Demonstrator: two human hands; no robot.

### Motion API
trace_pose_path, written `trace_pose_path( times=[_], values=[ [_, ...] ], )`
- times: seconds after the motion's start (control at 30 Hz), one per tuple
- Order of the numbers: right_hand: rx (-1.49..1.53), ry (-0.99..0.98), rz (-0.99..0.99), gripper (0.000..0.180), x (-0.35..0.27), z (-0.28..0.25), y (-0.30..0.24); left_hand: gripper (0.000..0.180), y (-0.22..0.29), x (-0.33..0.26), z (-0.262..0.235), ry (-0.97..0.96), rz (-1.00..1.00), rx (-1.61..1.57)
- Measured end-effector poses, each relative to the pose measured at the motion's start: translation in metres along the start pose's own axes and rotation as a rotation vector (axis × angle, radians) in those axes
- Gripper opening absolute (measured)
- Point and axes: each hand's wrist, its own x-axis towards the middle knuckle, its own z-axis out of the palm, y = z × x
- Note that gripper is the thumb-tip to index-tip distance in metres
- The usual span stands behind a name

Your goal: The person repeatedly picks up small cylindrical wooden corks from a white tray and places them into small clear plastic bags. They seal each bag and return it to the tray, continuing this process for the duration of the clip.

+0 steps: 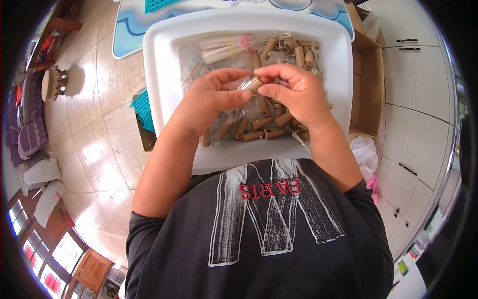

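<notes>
Over a white plastic tub, both my hands are closed on one small brown cardboard tube that has clear plastic film about it. My left hand pinches its left end between thumb and fingers. At the right end, the thumb and forefinger of my right hand grip the tube and film. Below and around the hands lie several loose brown tubes, some with thin string or cord beside them. Clear plastic bags partly cover the left side of the pile.
A bundle of pale sticks in clear wrap with a pink end lies at the tub's far left. The tub rests on a blue-and-white table. Teal textured trays stand left; an open cardboard box and white cabinets are right.
</notes>
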Motion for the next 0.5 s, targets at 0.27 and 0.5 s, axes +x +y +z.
trace_pose_path(
  times=[0.27, 0.5],
  values=[
    [-0.065, 0.025, 0.014, 0.018, 0.001, -0.013, 0.001, 0.032, 0.0, -0.002, -0.001, 0.021, 0.113, -0.023],
    [-0.209, 0.016, -0.416, 0.018, -0.009, 0.0, -0.019, 0.029, 0.015, -0.021, 0.009, -0.091, 0.283, -0.13]
  ],
)
